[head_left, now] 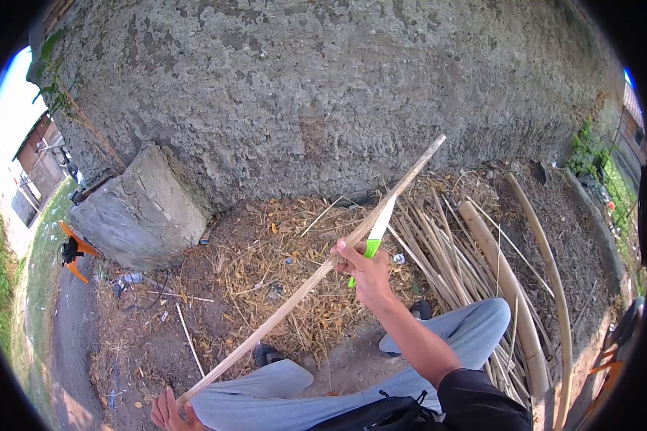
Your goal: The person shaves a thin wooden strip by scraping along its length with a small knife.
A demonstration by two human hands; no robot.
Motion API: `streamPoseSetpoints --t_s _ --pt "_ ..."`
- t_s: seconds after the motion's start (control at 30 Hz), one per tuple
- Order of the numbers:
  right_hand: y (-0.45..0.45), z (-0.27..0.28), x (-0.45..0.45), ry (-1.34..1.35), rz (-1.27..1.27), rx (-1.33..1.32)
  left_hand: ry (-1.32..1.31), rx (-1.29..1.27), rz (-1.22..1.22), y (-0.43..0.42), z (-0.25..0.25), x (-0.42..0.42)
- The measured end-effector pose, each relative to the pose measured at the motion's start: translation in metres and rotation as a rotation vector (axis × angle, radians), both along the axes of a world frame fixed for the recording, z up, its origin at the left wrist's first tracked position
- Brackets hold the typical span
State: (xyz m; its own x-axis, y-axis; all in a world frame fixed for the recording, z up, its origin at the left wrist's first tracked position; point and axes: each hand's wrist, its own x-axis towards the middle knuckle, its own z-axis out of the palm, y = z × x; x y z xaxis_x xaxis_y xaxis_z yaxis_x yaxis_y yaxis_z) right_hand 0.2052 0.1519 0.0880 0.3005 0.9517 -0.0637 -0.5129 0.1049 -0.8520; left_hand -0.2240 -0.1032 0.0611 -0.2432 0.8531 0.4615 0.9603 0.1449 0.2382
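Note:
A long, pale bamboo strip (284,310) runs slantwise across my lap, from lower left up to the right. At its lower end my left hand (170,412) is closed around it, partly cut off by the frame's bottom edge. My right hand (371,276) grips a knife (383,220) with a bright green handle and a whitish blade. The knife points up and to the right, its blade lying against the strip. The thumb and fingers of my right hand also press on the strip near its middle. My palm hides part of the knife handle.
Several split bamboo strips (449,262) lie heaped at right, beside a thick bamboo pole (507,287) and a curved pole (543,248). A concrete block (144,208) stands left against a rough wall (323,93). Dry leaves (266,251) litter the ground; an orange-legged tripod (72,251) stands far left.

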Motion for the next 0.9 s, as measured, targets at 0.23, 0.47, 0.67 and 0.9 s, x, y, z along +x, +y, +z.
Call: streamPoseSetpoints --t_s 0.23,0.47,0.67,0.9 --pt "-0.024 0.009 -0.033 0.213 -0.12 0.016 0.396 0.226 -0.196 0.078 0.083 0.123" --pt "-0.047 0.021 -0.053 0.293 -0.174 -0.037 0.285 0.163 -0.413 0.122 0.066 0.187" --pt "-0.062 0.021 -0.064 0.264 -0.148 -0.085 0.196 0.174 -0.579 0.151 0.078 0.211" --pt "-0.069 0.004 -0.046 0.037 0.141 -0.051 -0.352 -0.02 -0.55 0.131 0.062 0.207"
